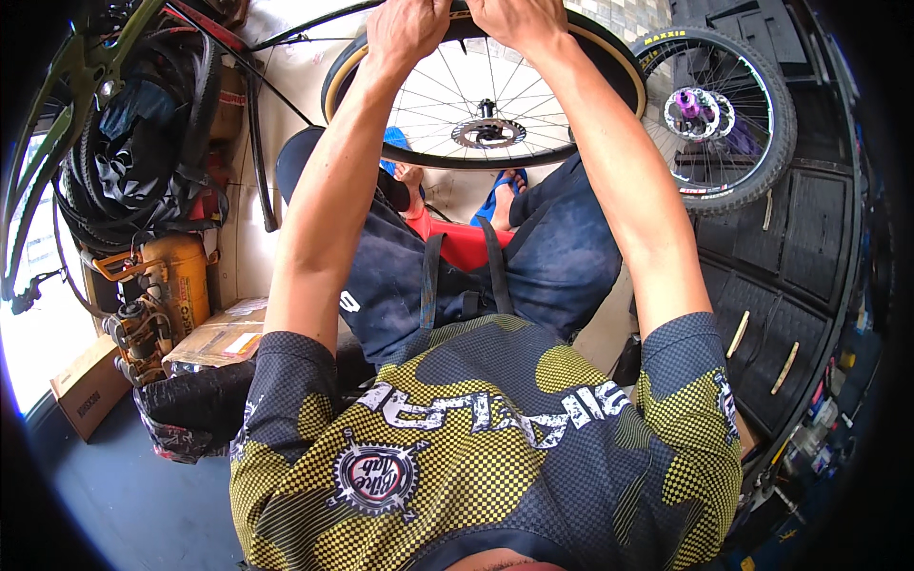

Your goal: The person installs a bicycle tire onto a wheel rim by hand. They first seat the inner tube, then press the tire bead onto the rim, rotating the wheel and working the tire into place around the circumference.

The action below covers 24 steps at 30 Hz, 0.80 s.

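Observation:
A bicycle wheel [486, 162] with thin dark spokes and a brake disc [462, 133] stands tilted between my knees. A black tire with a tan sidewall [335, 86] runs around its rim. At the wheel's far side, by the upper edge of the view, my left hand [409, 27] is closed over the tire. Close beside it on the right, my right hand [519, 19] grips the same stretch of tire. The fingertips of both hands are cut off or hidden. Both arms reach straight forward.
Another wheel with a knobby tire [771, 114] and purple hub leans at right against black drawers [809, 228]. Left are a green bike frame [90, 76], hanging tires [81, 190], a yellow cylinder [181, 281] and cardboard boxes [90, 385]. My feet wear blue flip-flops [490, 200].

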Available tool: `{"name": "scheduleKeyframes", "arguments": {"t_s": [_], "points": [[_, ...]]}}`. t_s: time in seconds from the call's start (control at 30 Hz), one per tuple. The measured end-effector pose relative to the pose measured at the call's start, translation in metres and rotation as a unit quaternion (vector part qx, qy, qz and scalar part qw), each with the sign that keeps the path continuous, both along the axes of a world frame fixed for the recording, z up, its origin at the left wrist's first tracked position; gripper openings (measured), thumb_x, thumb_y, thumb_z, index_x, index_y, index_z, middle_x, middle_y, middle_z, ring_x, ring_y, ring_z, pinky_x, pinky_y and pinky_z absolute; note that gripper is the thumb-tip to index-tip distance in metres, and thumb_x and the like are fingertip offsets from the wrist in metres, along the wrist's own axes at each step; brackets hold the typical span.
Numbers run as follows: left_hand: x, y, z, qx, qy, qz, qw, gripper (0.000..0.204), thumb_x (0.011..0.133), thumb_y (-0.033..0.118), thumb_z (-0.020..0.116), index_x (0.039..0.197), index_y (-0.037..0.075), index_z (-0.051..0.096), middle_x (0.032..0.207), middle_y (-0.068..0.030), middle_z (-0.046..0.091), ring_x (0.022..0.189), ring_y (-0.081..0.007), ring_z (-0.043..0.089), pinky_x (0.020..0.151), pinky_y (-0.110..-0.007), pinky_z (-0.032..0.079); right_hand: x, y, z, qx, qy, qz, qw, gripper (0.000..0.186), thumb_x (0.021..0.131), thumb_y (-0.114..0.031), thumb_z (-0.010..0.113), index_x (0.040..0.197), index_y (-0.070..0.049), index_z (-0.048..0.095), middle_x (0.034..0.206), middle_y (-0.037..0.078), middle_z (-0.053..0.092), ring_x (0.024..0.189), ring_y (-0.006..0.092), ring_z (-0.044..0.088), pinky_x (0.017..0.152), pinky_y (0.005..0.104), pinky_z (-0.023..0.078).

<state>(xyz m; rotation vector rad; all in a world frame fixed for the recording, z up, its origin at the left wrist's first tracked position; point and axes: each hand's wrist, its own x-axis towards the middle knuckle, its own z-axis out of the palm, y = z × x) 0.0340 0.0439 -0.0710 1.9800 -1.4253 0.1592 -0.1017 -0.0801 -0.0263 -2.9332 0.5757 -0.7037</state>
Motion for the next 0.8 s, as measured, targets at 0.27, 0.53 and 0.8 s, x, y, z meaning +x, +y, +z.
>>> {"name": "scheduleKeyframes", "arguments": {"t_s": [0.27, 0.53, 0.8], "points": [[0.026, -0.022, -0.037, -0.126, -0.395, 0.066, 0.908, 0.021, 0.088, 0.027, 0.066, 0.095, 0.007, 0.065, 0.076, -0.0077, 0.058, 0.068, -0.0256, 0.061, 0.060, -0.041, 0.051, 0.017, -0.015, -0.001, -0.005, 0.012, 0.013, 1.000, 0.043, 0.101, -0.034, 0.050, 0.085, -0.007, 0.079, 0.081, 0.022, 0.076, 0.075, 0.0401, 0.075, 0.071, 0.0514, 0.060], [0.038, -0.035, -0.044, -0.100, -0.558, 0.096, 0.818, 0.015, 0.079, 0.027, 0.061, 0.078, 0.013, 0.055, 0.071, -0.0041, 0.046, 0.069, -0.0216, 0.051, 0.068, -0.039, 0.047, 0.028, -0.013, 0.021, 0.099, 0.076, -0.041, 0.991, 0.044, 0.098, -0.035, 0.049, 0.099, -0.005, 0.080, 0.101, 0.026, 0.076, 0.099, 0.0442, 0.074, 0.091, 0.0516, 0.058], [0.023, -0.036, -0.041, -0.027, -0.487, 0.130, 0.864, 0.012, 0.083, 0.023, 0.061, 0.080, 0.013, 0.057, 0.074, -0.0059, 0.052, 0.069, -0.0220, 0.052, 0.070, -0.039, 0.048, 0.025, -0.007, 0.033, 0.136, 0.096, -0.082, 0.983, 0.048, 0.100, -0.039, 0.046, 0.108, -0.004, 0.078, 0.107, 0.026, 0.075, 0.106, 0.0447, 0.072, 0.094, 0.0515, 0.056]]}}
